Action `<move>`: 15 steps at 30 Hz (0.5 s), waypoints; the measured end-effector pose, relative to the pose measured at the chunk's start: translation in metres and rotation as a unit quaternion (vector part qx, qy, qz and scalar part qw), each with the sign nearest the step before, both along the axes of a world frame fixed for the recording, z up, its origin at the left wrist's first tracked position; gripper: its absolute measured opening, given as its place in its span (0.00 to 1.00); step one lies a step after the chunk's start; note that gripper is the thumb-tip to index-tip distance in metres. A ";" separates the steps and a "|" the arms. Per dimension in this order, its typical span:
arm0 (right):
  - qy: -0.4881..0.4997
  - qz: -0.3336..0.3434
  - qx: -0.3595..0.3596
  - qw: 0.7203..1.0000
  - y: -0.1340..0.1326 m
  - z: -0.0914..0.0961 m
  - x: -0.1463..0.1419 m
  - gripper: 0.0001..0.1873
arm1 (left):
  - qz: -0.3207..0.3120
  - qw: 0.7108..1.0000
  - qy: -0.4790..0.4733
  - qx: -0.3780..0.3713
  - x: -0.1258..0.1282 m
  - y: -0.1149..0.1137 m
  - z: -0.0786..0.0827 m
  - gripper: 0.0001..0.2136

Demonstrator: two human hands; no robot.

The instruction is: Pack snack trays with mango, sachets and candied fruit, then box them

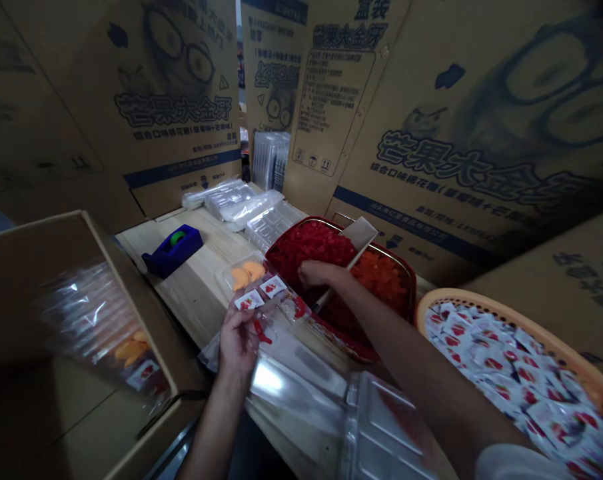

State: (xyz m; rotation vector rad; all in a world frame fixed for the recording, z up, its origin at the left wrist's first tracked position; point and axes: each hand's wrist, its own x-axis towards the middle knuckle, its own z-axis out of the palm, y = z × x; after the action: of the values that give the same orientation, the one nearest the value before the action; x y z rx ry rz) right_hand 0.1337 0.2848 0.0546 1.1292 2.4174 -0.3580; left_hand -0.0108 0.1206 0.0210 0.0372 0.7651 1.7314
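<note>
My left hand (238, 337) grips the near-left edge of an open clear plastic clamshell tray (281, 310), its thumb beside a white sachet (249, 301) printed with red. A second sachet (272, 287), orange pieces (248, 274) and red pieces (300, 307) also lie in the tray's compartments. My right hand (318, 273) reaches into the red basin (415, 293), over its heap of small red candies (306, 245). Its fingers are curled together, and whatever is between them is hidden. A pale scoop (360, 233) leans across the basin, partly behind my right forearm.
Orange candies (381, 273) fill the basin's right side. An orange basket (431, 297) of sachets stands right. A blue tape dispenser (174, 250) sits left, near an open carton (126, 287) holding packed trays. More clear trays (274, 223) lie behind; tall printed cartons (181, 120) wall the back.
</note>
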 end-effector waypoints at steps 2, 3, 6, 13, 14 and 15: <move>0.031 -0.009 -0.009 0.999 0.004 0.005 0.009 0.13 | 0.001 1.000 0.002 0.006 -0.001 0.000 -0.001 0.25; 0.041 -0.017 -0.009 0.999 0.007 0.008 0.013 0.14 | 0.001 1.000 0.004 0.008 -0.001 0.001 -0.001 0.25; 0.044 -0.037 -0.001 0.998 0.013 0.013 0.024 0.13 | -0.001 1.000 0.004 0.010 0.000 0.001 -0.001 0.25; 0.002 -0.040 0.033 0.999 0.007 0.007 0.019 0.12 | -0.005 1.000 0.000 0.022 0.001 0.000 -0.001 0.25; -0.004 -0.039 0.044 0.998 0.004 0.007 0.015 0.12 | -0.001 1.000 0.001 0.020 0.001 0.000 -0.001 0.25; -0.009 -0.037 0.055 0.998 0.001 0.006 0.011 0.12 | 0.001 1.000 0.001 0.018 0.001 0.000 -0.001 0.25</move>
State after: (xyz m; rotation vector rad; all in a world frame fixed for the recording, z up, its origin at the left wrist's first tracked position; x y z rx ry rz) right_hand 0.1444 0.2857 0.0609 1.2677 2.4091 -0.2394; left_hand -0.0095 0.1205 0.0200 0.0638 0.7359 1.7471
